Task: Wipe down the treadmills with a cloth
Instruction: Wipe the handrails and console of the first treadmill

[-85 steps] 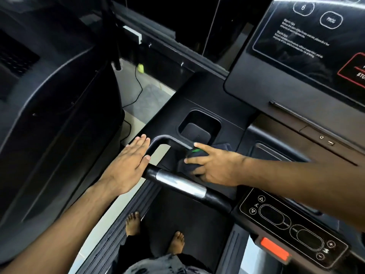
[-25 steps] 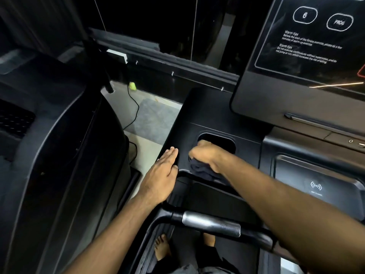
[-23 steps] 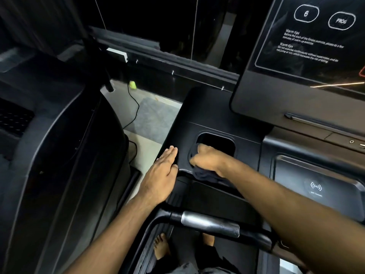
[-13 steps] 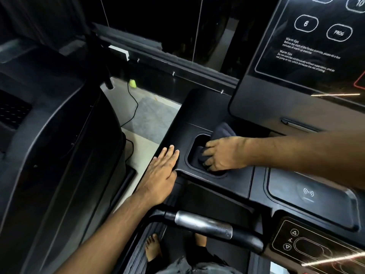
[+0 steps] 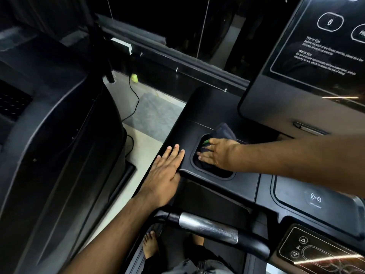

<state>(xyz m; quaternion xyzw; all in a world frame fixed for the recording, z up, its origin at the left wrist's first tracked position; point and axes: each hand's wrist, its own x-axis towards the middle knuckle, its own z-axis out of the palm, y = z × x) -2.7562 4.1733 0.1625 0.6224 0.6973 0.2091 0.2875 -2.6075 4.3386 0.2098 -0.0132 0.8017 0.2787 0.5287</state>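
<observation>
cloth down in the cup well, other hand flat on the console edge

the treadmill [image 5: 215,107] console fills the right and centre: a black deck with a tilted display panel [image 5: 316,62] rising at the far right. a second black machine [image 5: 59,147] takes up the whole left side. between the two runs a narrow strip of pale floor [image 5: 154,115], with a thin black cable [image 5: 134,103] trailing across it and a small yellow-green object [image 5: 134,78] at its far end; that strip is the only open room on the left of the console.

near the viewer a handlebar [image 5: 209,227] with a silver middle section crosses below the console, and a flat charging pad [image 5: 316,198] and a button panel [image 5: 320,254] sit to the near right. two bare feet [image 5: 150,246] stand on the belt under the bar.

in the deck is a rounded rectangular cup well [image 5: 214,173], its rim just right of the console's left edge. the right hand [image 5: 215,153] reaches in from the right, fingers spread fairly straight, pressing the dark cloth [image 5: 225,131] into the well; part of the cloth bunches up over the far rim, with a small green bit showing by the fingers. the left hand [image 5: 166,173] lies flat and wide, fingers together and holding nothing, on the console's left edge just beside the well, its fingertips close to the rim but apart from the right hand.
</observation>
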